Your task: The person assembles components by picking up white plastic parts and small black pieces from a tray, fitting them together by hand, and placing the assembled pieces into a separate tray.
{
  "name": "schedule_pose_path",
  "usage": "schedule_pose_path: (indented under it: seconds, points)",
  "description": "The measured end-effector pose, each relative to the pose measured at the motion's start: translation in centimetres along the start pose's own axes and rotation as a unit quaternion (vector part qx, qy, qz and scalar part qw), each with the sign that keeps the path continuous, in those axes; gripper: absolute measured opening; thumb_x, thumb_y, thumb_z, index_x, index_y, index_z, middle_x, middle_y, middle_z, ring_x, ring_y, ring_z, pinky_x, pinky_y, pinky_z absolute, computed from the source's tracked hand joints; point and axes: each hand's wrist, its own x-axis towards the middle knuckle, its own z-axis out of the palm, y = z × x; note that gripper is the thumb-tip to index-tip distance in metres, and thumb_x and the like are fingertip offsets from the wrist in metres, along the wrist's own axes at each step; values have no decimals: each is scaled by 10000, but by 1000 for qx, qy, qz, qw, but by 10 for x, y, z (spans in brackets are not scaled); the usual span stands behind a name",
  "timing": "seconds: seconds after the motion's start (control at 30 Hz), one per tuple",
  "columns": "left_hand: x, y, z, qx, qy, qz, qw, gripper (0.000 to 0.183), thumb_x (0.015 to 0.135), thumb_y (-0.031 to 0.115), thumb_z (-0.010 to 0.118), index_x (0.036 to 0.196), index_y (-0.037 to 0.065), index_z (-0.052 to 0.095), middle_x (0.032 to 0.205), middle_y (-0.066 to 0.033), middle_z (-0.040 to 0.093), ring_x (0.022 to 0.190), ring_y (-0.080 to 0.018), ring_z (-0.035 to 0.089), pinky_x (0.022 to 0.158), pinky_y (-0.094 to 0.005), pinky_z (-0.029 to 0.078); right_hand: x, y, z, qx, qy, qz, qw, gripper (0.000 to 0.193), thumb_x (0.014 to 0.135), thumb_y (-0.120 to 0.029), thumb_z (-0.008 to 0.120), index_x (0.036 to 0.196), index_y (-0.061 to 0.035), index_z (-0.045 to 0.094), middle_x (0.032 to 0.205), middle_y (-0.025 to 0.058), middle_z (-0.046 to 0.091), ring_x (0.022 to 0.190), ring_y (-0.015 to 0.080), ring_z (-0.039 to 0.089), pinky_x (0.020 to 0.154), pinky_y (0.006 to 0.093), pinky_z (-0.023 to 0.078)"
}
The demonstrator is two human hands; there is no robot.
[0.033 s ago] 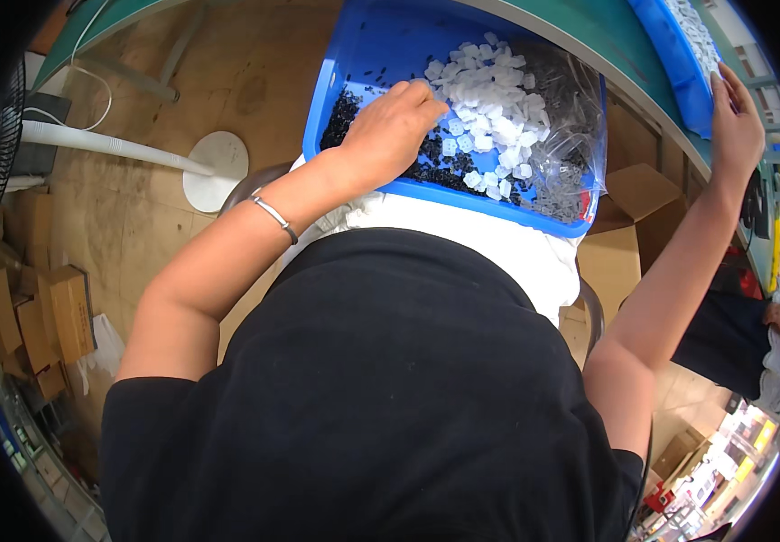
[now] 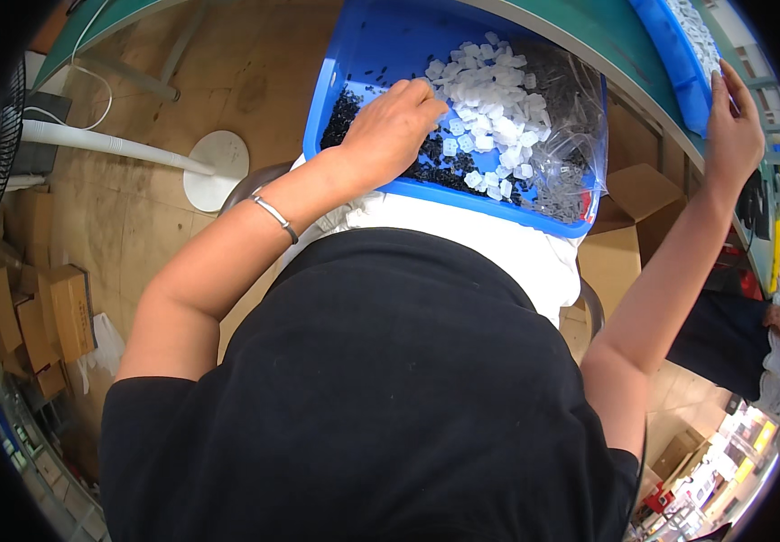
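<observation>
On my lap rests a blue tray (image 2: 313, 126) with a heap of translucent white plastic pieces (image 2: 489, 90) and small black parts (image 2: 444, 173) spread beneath and around them. My left hand (image 2: 393, 131) is over the tray, at the left side of the white heap. Its fingers are pinched together, and whatever they hold is hidden. Up at the right, my right hand (image 2: 735, 117) is beside the rim of a second blue bin (image 2: 674, 68), which contains more pale pieces (image 2: 695, 36). The thumb and fingers there look stretched and slightly apart, with nothing visible between them.
Clear plastic film (image 2: 571, 117) lies inside the tray's right side. A green-topped table (image 2: 580, 32) runs along the far side. An open cardboard box (image 2: 616, 257) stands below right. At left are a white round stand base (image 2: 216, 172) and cartons (image 2: 56, 316). Another person's hand (image 2: 778, 318) shows far right.
My right hand and forearm have shifted very slightly up and to the left. The left hand stays nearly still over the tray.
</observation>
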Motion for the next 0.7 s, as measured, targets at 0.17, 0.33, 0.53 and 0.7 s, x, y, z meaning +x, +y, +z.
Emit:
schedule_pose_path:
  seconds: [0.17,0.33,0.53,0.7]
  points:
    - [-4,-3,-7,14,0,2,1000,182,794,3,667,965,25,612,944,-82,578,925,-290,546,795,-388,478,-102,-117,16,221,-143,-86,961,128,826,-79,702,948,-106,728,886,55,697,723,125,619,676,267,502]
    - [-1,5,-14,-43,11,-9,999,164,822,8,644,983,18,609,941,-94,578,852,-294,575,732,-375,485,-176,-138,45,235,-450,-123,853,140,734,-28,678,873,-39,696,861,129,674,853,299,652,778,412,515]
    - [0,9,-32,-275,-39,-222,935,164,872,112,684,984,-7,665,956,-21,621,845,-111,612,765,-257,499,-191,-138,61,159,-480,-207,837,75,751,-60,635,783,6,651,822,161,654,831,323,639,735,429,504]
    - [1,19,-45,-405,-84,-322,851,167,871,117,692,978,-8,668,947,-43,669,882,-92,615,794,-242,493,-190,-138,57,191,-491,-118,842,89,775,-51,603,824,16,634,850,188,655,822,353,634,725,441,493]
